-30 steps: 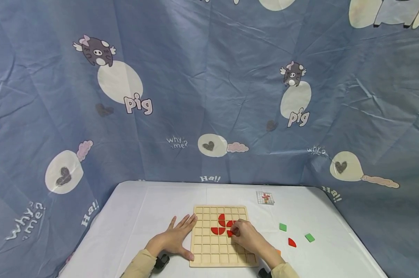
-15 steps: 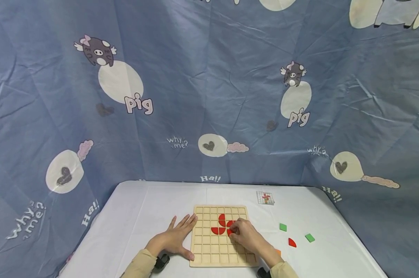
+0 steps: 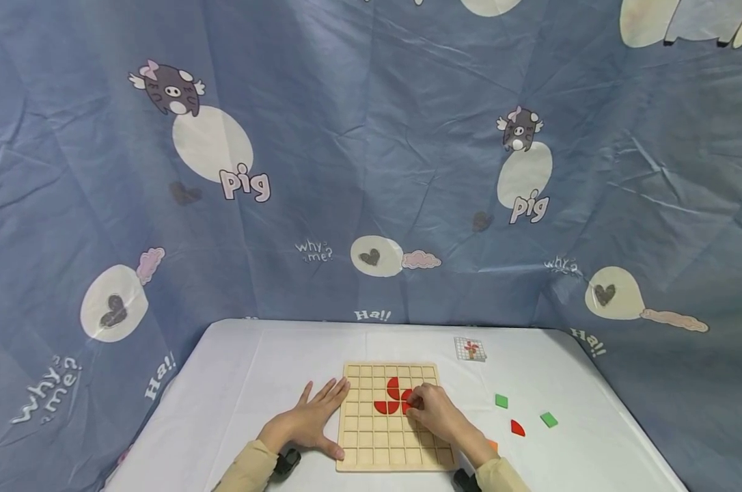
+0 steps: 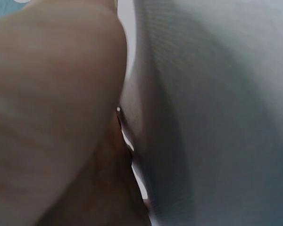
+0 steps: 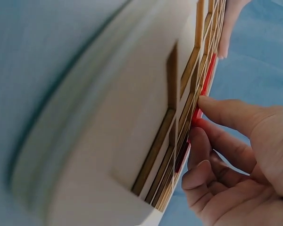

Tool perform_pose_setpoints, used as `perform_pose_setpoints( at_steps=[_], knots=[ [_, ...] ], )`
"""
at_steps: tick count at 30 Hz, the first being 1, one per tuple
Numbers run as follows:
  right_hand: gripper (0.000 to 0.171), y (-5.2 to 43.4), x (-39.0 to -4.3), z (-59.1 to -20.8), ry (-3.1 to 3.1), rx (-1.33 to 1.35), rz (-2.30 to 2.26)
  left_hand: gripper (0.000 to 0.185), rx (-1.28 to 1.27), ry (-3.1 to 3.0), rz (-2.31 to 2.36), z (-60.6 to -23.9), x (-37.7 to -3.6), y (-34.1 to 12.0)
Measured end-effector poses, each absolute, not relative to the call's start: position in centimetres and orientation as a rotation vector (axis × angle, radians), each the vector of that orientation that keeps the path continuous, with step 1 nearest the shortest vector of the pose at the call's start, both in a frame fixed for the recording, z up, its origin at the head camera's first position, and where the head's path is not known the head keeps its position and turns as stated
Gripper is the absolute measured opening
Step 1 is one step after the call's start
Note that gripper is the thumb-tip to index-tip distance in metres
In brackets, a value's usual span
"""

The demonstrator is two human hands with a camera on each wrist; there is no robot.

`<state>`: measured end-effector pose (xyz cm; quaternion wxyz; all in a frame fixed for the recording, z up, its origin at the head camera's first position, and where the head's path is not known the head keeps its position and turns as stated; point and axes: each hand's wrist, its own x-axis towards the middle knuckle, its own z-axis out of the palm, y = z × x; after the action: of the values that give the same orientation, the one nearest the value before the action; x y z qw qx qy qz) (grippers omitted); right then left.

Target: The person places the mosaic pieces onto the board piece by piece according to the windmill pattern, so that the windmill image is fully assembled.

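The wooden grid board [image 3: 391, 418] lies flat on the white worktop [image 3: 248, 383], low and centre in the head view, its near edge toward the person. Its outline is close to square, so no long axis is marked; the grid lines run square to the worktop's front edge.

The left hand [image 3: 309, 418] is laid flat just left of the board, fingers straight and spread, fingertips touching the board's left rim. Nothing is held; the hand appears placed there to steady the board against sliding. The left wrist view is filled by blurred skin and cloth and adds nothing.

The right hand [image 3: 435, 411] rests on the board right of centre, fingers curled, tips pressed on a red quarter-round piece [image 3: 408, 408] at the right of the red cluster [image 3: 391, 400]. In the right wrist view the fingers [image 5: 221, 113] are seen bearing on the red piece's edge [image 5: 196, 115] at the grid wall, probably to seat it in its cell (whether it is pinched or only pushed cannot be told for certain). The piece lies flat; which way its curved side faces is hidden by the fingers.

Loose pieces are set right of the board, well apart from it: two green tiles [image 3: 501, 401] [image 3: 548, 420] and a red quarter-round [image 3: 516, 429]. A small pattern card [image 3: 470, 350] lies beyond the board's far right corner.
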<state>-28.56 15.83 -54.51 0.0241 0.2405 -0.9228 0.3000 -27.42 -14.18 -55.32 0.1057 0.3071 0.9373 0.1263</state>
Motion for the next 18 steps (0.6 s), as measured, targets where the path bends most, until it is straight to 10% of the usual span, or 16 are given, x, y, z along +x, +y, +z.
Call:
perform_pose_setpoints(
  at_steps=[18],
  knots=[
    [0.011,16.35,-28.15,-53.99,-2.835,0.726,1.013,0.125,0.923,2.756,0.390,-55.20,-27.30,-14.25]
  ],
)
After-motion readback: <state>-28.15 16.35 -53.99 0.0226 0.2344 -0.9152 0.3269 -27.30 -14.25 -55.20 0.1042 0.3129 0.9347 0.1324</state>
